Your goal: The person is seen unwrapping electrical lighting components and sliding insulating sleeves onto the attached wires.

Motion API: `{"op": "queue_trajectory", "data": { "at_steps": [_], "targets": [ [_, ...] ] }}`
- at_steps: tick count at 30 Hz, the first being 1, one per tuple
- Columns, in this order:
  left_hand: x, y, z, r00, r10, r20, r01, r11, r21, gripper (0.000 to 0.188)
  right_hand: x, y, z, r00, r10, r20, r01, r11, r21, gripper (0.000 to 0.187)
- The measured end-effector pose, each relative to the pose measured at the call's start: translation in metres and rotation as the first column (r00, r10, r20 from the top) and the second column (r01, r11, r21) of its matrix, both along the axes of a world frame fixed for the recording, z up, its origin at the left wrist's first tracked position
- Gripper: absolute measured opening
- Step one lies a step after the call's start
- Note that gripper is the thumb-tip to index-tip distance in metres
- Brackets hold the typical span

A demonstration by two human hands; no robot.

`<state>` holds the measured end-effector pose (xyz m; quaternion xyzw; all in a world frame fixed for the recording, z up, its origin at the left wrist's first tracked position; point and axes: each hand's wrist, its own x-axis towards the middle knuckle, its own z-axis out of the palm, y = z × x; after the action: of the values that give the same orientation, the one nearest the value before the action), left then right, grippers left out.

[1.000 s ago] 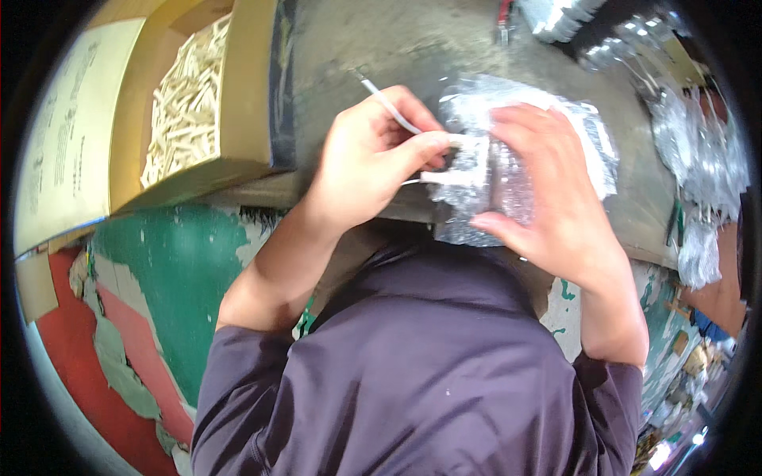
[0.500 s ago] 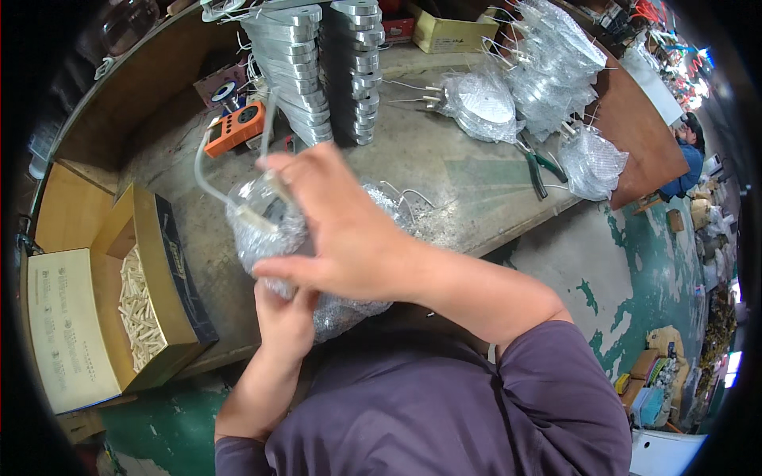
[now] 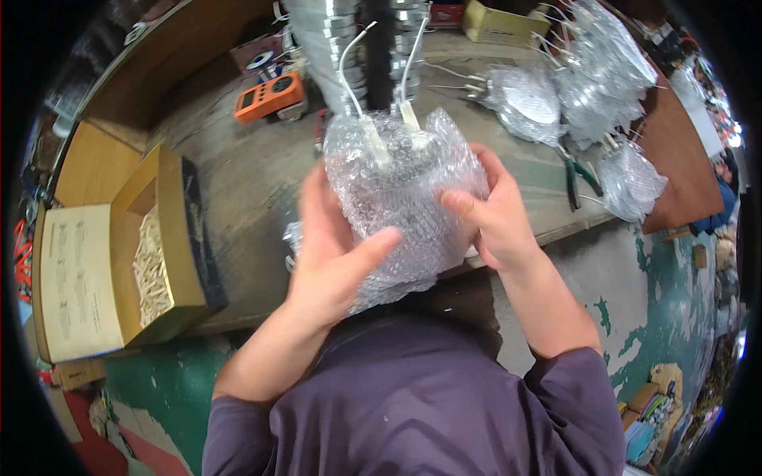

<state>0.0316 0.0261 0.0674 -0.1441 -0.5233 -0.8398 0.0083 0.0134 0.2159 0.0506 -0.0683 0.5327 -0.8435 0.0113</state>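
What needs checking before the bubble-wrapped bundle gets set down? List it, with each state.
1. Left hand grips bubble-wrapped bundle: ok.
2. Right hand grips its other side: ok.
3. Two white leads stick out the top, free of fingers: ok.
4. Wrap fully closed underneath: cannot tell.
5. Bare spot on the workbench left of the bundle: ok.
6. Pliers lie apart from the hands: ok.

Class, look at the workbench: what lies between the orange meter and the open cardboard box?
In the head view, only bare, scuffed bench top shows between the orange meter and the open cardboard box; nothing rests there.
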Motion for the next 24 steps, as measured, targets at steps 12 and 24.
{"op": "queue_trajectory", "data": {
  "at_steps": [12, 24],
  "targets": [
    [0.026, -0.117, -0.081, 0.845, 0.448, -0.293, -0.525, 0.586, -0.617, 0.030, -0.203, 0.224, 0.022, 0.899, -0.409, -0.157, 0.405, 0.637, 0.656, 0.036],
    [0.032, -0.110, -0.079, 0.833, 0.195, -0.517, -0.553, 0.268, -0.789, 0.018, -0.202, 0.149, -0.026, 0.882, 0.057, -0.468, 0.436, -0.475, 0.764, 0.056]
  ]
}}
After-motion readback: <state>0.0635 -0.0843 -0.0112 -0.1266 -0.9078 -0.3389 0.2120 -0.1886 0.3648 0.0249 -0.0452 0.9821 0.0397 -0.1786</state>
